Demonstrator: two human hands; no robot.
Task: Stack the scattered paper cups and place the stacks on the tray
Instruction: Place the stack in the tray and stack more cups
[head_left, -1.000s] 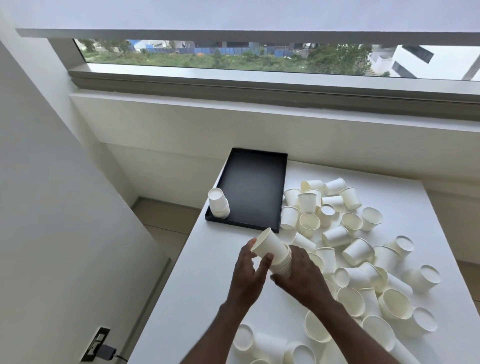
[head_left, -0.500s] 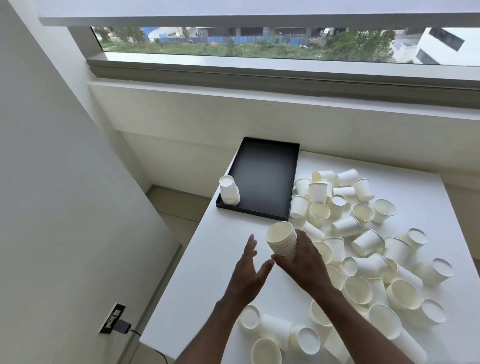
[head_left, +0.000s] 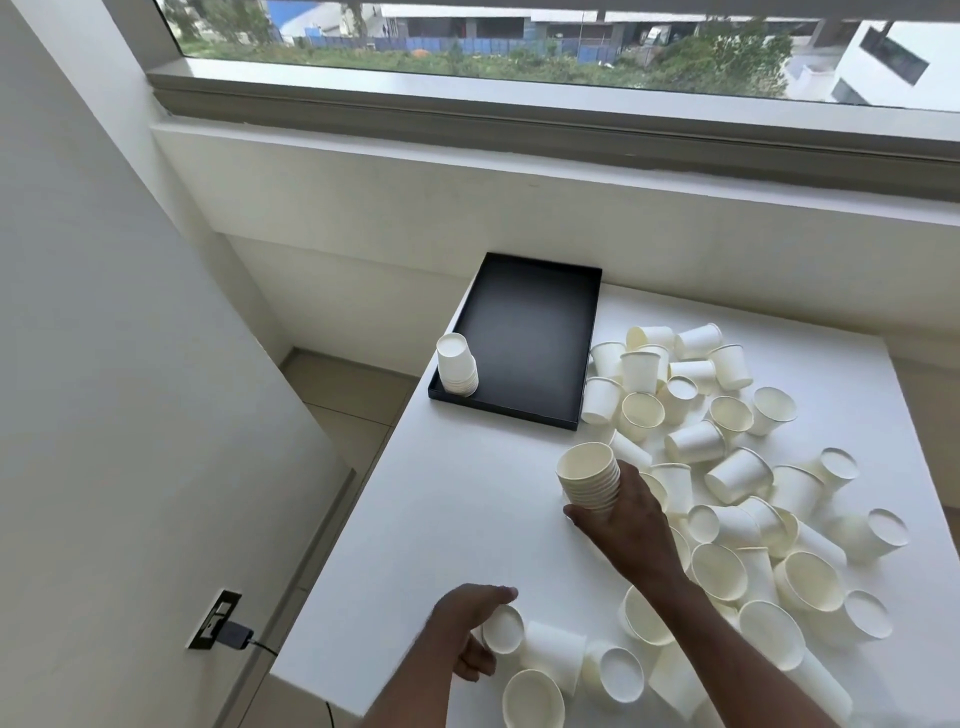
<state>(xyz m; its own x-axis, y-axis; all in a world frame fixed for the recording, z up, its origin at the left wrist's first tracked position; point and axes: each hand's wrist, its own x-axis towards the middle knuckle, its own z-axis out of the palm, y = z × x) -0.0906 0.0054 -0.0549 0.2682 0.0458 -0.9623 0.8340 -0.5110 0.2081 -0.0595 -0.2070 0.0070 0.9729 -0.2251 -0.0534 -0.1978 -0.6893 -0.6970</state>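
Observation:
My right hand grips a stack of white paper cups, mouth up, held just above the white table. My left hand is near the table's front edge, its fingers curled round the base of a loose cup lying on its side. A black tray sits at the table's far left, with one upside-down cup stack in its near left corner. Many scattered cups cover the right half of the table.
The table's left edge drops to a tiled floor beside a white wall. A wall socket with a plugged cable sits low on that wall. A window ledge runs behind the table. Bare table surface lies between the tray and my hands.
My left hand has let go of the stack and dropped back to a loose cup at the front edge. The right hand still holds the stack, now upright.

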